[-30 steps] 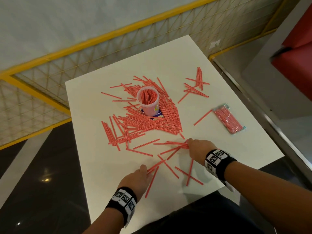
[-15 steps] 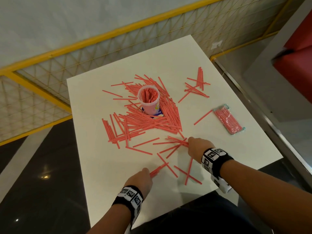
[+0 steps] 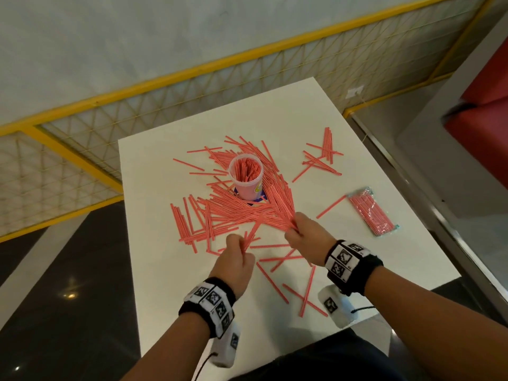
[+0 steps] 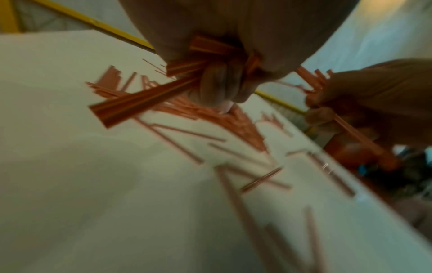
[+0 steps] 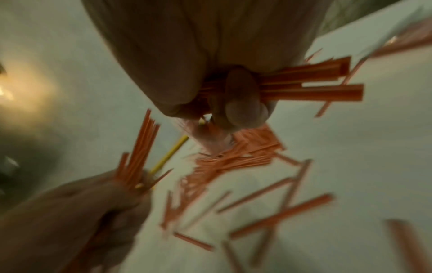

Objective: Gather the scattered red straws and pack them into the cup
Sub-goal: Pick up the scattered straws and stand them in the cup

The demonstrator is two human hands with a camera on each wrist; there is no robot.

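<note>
Red thin plastic straws [image 3: 233, 213] are heaped on the white desk [image 3: 154, 270] around a clear plastic cup [image 3: 246, 177] already holding straws. A small bundle is clamped in the left grip [image 3: 235, 259], another in the right grip [image 3: 305, 237], both raised near the heap's front edge.

A white table [image 3: 154, 270] stood on a dark shiny floor [image 3: 55, 284]. Behind the table ran a yellow fence [image 3: 137, 86] with thin criss-cross wire. Behind the fence was a pale wall [image 3: 137, 37]. To the right of the table sat a red seat [image 3: 483, 127].
</note>
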